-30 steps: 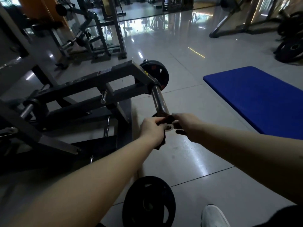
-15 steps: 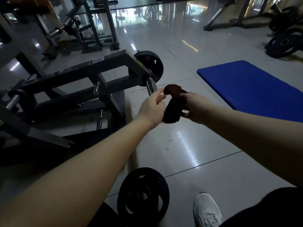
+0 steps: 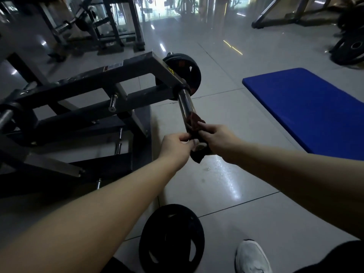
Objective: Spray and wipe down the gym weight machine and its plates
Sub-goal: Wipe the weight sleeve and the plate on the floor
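A dark steel weight machine (image 3: pixel 126 75) stretches across the left. Its chrome loading bar (image 3: pixel 186 106) sticks out toward me, with a black plate (image 3: pixel 187 72) mounted at its inner end. A dark reddish cloth (image 3: pixel 196 124) is wrapped over the bar's near end and hangs below it. My left hand (image 3: pixel 174 145) pinches the cloth from the left. My right hand (image 3: pixel 218 137) grips the cloth from the right, pulling it across the bar. A second black plate (image 3: pixel 171 239) lies flat on the floor near my feet.
A blue mat (image 3: pixel 307 109) lies on the tiled floor at right. More plates (image 3: pixel 350 50) are stacked at the far right. Other machine frames (image 3: pixel 110 22) stand at the back. My white shoe (image 3: pixel 250 257) is at the bottom.
Half a second ago both hands held the cloth up off the bar; now the cloth is draped back over the bar's end and stretched between my hands.
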Motion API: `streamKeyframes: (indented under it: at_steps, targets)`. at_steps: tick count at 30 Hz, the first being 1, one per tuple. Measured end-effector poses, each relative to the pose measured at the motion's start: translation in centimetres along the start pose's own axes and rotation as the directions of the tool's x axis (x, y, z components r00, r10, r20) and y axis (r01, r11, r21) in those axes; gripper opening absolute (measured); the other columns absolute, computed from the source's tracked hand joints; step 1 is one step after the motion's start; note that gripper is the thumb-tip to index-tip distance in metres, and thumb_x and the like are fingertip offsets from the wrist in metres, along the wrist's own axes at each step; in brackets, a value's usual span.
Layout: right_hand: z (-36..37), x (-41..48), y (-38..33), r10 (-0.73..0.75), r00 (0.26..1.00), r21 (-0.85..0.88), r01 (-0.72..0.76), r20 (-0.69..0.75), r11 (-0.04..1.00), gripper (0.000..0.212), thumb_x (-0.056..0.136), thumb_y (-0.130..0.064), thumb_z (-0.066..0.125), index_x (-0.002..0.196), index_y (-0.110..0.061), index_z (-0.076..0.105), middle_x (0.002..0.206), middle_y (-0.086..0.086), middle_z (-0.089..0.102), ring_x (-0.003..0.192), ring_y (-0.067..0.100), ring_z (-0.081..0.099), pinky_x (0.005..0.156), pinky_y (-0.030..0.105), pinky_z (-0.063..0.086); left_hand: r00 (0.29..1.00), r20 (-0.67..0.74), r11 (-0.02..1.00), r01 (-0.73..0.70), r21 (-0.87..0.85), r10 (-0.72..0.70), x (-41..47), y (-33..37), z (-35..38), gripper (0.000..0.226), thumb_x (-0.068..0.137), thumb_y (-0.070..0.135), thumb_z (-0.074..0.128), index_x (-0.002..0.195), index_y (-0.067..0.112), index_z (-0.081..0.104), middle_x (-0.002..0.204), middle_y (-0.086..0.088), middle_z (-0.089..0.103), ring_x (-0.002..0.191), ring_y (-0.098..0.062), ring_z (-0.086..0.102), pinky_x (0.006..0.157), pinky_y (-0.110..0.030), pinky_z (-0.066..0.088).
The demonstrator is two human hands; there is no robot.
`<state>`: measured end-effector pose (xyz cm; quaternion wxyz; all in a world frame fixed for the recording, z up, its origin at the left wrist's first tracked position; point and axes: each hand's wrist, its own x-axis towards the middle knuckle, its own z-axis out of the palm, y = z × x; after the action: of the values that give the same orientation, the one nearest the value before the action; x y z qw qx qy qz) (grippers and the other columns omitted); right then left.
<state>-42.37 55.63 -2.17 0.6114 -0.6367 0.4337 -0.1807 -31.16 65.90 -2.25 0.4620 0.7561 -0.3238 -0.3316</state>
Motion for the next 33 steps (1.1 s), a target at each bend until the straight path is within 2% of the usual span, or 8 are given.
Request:
streamKeyframes:
  at_steps: [5,11,14,18,22,24,27,33]
  targets:
    - [0.5,4.9,-1.3,-0.051,0.997,-0.135,0.041,-0.066,0.990,0.042,0.102,-0.019,0.059,0.144,-0.024,0.059,0.130,0.007,0.068,0.111,0.025,0.069,0.097,0.045,0.058,0.998,-0.031,0.995,0.046,-0.091,-0.049,0.5,-0.4,0.5,0.037,0.089,0.017,0.078,0.125,0.014,0.070,0.107,0.002,0.073,0.097,-0.016,0.071,0.099,-0.038,0.056]
    - [2.1,13.5,-6.6,-0.108,0.989,-0.408,0.058,-0.102,0.911,0.031,0.097,-0.019,0.064,0.128,-0.015,0.069,0.119,0.007,0.071,0.108,0.026,0.069,0.097,0.040,0.056,0.996,-0.035,0.991,0.081,-0.105,-0.085,0.7,-0.6,0.9,0.031,0.090,0.020,0.077,0.121,0.019,0.073,0.109,0.000,0.072,0.108,-0.021,0.067,0.104,-0.040,0.052]
    - [2.9,16.4,-7.6,-0.104,0.979,-0.392,0.027,-0.177,0.920,0.023,0.092,-0.023,0.068,0.112,-0.015,0.074,0.105,0.006,0.073,0.099,0.027,0.071,0.088,0.037,0.059,0.996,-0.036,0.992,0.079,-0.098,-0.083,0.7,-0.5,0.8,0.030,0.091,0.019,0.076,0.122,0.019,0.073,0.114,-0.004,0.072,0.113,-0.024,0.065,0.104,-0.038,0.052]
    - [2.7,14.8,-6.3,-0.179,0.977,-0.441,0.111,-0.116,0.890,0.036,0.095,-0.018,0.063,0.131,-0.019,0.069,0.120,0.004,0.071,0.105,0.022,0.068,0.090,0.029,0.054,0.996,-0.056,0.991,0.069,-0.114,-0.076,0.4,-0.6,0.7,0.033,0.092,0.019,0.075,0.125,0.018,0.072,0.115,-0.003,0.072,0.113,-0.024,0.066,0.105,-0.040,0.052]
    - [1.5,10.3,-4.4,-0.134,0.990,-0.336,0.111,-0.046,0.935,0.038,0.099,-0.018,0.061,0.137,-0.021,0.064,0.119,0.006,0.069,0.103,0.021,0.068,0.094,0.033,0.056,0.994,-0.065,0.984,0.079,-0.160,-0.090,0.3,-0.9,0.8,0.029,0.090,0.020,0.077,0.119,0.025,0.074,0.105,0.003,0.074,0.100,-0.016,0.069,0.103,-0.040,0.054]
    - [0.7,6.6,-3.3,-0.088,0.996,-0.321,0.085,0.002,0.943,0.033,0.099,-0.017,0.062,0.131,-0.023,0.067,0.113,0.008,0.071,0.099,0.023,0.070,0.088,0.035,0.060,0.993,-0.071,0.978,0.074,-0.197,-0.089,0.3,-1.1,1.0,0.024,0.090,0.019,0.078,0.108,0.034,0.074,0.103,0.005,0.075,0.099,-0.015,0.070,0.103,-0.042,0.054]
    - [-0.3,3.0,-2.9,-0.003,0.998,-0.324,0.021,0.057,0.946,0.027,0.099,-0.018,0.065,0.124,-0.025,0.070,0.100,0.005,0.069,0.091,0.022,0.070,0.078,0.036,0.063,0.994,-0.070,0.970,0.064,-0.235,-0.082,0.4,-1.4,1.4,0.029,0.091,0.017,0.077,0.119,0.023,0.073,0.107,0.004,0.074,0.100,-0.013,0.071,0.102,-0.037,0.055]
    - [1.7,9.5,-5.5,-0.071,0.993,-0.404,0.028,-0.092,0.914,0.028,0.099,-0.022,0.063,0.127,-0.022,0.069,0.097,-0.002,0.067,0.081,0.013,0.065,0.061,0.023,0.048,0.995,-0.076,0.980,0.053,-0.191,-0.068,0.5,-1.4,1.4,0.031,0.092,0.018,0.075,0.122,0.019,0.073,0.103,0.002,0.075,0.096,-0.015,0.069,0.098,-0.034,0.055]
